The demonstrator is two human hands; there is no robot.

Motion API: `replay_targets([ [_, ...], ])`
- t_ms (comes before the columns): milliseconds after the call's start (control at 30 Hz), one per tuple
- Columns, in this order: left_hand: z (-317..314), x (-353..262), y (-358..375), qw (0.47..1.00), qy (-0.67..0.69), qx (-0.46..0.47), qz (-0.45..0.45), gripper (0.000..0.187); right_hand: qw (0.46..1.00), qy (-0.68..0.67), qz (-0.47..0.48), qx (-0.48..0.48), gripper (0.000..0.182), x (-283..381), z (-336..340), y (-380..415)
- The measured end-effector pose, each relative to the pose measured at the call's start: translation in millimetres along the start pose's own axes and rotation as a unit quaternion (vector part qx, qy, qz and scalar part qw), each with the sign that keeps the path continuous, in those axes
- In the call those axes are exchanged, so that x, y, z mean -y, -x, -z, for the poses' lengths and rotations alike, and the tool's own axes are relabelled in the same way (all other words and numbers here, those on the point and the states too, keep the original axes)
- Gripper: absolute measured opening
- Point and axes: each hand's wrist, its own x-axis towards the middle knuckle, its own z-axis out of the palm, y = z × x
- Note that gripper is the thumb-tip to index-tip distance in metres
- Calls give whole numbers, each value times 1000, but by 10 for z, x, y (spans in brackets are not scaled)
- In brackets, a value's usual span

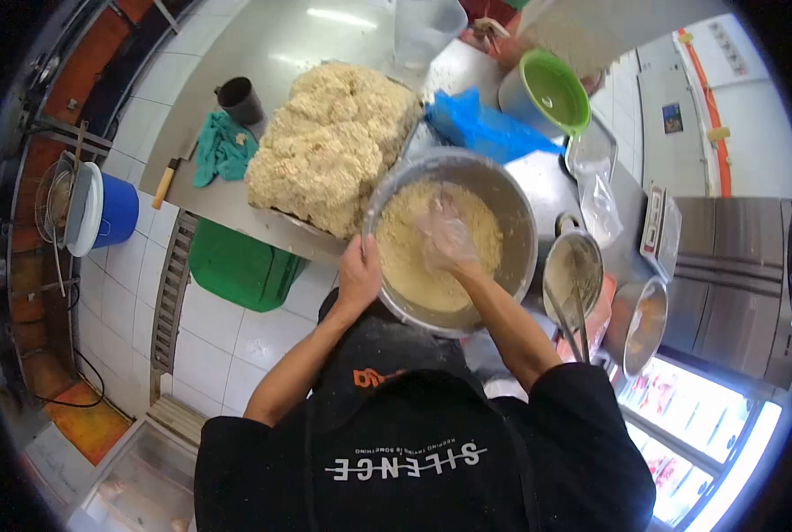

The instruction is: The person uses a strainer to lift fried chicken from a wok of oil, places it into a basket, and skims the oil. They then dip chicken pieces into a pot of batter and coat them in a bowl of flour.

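A large metal bowl point(522, 266) sits tilted at the table's front edge, against the apron. Inside it lies a pale yellow, crumbly, flour-like mix point(405, 266). My left hand point(359, 270) is closed on the bowl's left rim. My right hand point(446, 235), in a clear plastic glove, reaches into the mix; its fingers look stretched out, with the tips partly covered and blurred. Left of the bowl, a big heap of crumb-coated pieces point(329, 142) is piled on a tray whose edge barely shows.
A dark mug point(239, 102), a teal cloth point(223, 146) and a wooden-handled knife point(165, 183) lie at left. Beyond the bowl are a blue plastic bag point(485, 129) and a green-rimmed bucket point(551, 93). At right stand a pot with tongs point(573, 275) and a scale point(660, 222). Another person's hand point(487, 34) shows at the back.
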Motion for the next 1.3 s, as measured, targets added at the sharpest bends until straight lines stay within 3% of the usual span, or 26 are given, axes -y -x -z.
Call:
replay_targets([
  [67,80,-30,-38,999,-16,30,31,34,997,-57,52,19,55,-313,29,-242],
  [100,72,-4,-24,999,-1,20,27,33,995,-71,72,-22,56,-424,46,-345],
  [167,24,73,-23,1000,23,7,16,33,991,-62,111,54,56,-499,84,-554],
  [233,85,-3,-4,999,26,21,43,33,950,-2,142,279,53,-446,417,-763],
  [267,105,-25,-10,997,32,34,54,34,895,67,151,414,46,-296,721,-921],
  [367,191,40,-30,993,61,73,65,35,906,7,284,313,44,-363,724,-920],
  [433,238,190,34,991,97,61,69,35,896,40,281,342,40,-390,555,-911],
  [500,285,340,105,988,141,25,64,35,913,31,236,332,35,-350,501,-803],
  [633,542,529,269,963,208,-79,150,30,964,-18,116,239,29,-291,851,-442],
  [700,695,606,304,950,220,-148,168,27,973,13,119,199,37,-160,1445,-326],
  [800,929,759,299,904,284,-244,206,28,987,-125,15,100,27,-219,1735,-51],
  [900,1109,823,155,872,285,-310,249,28,923,-358,-134,42,30,-355,1486,197],
  [1000,1240,957,-33,838,365,-319,252,30,753,-602,-266,23,33,-206,1472,303],
  [1033,1223,956,-94,823,383,-328,262,30,690,-663,-290,6,34,-193,1442,304],
  [1067,1243,941,-155,806,400,-343,268,29,660,-694,-285,-18,32,-176,1388,291],
  [1167,1319,1201,-170,757,443,-378,296,24,646,-677,-353,-16,32,15,1562,184],
  [1200,1330,1336,-131,743,451,-386,310,23,611,-719,-330,-31,35,43,1460,141],
  [1300,1324,1787,149,710,460,-414,336,18,627,-700,-341,-11,37,497,1744,-201],
])
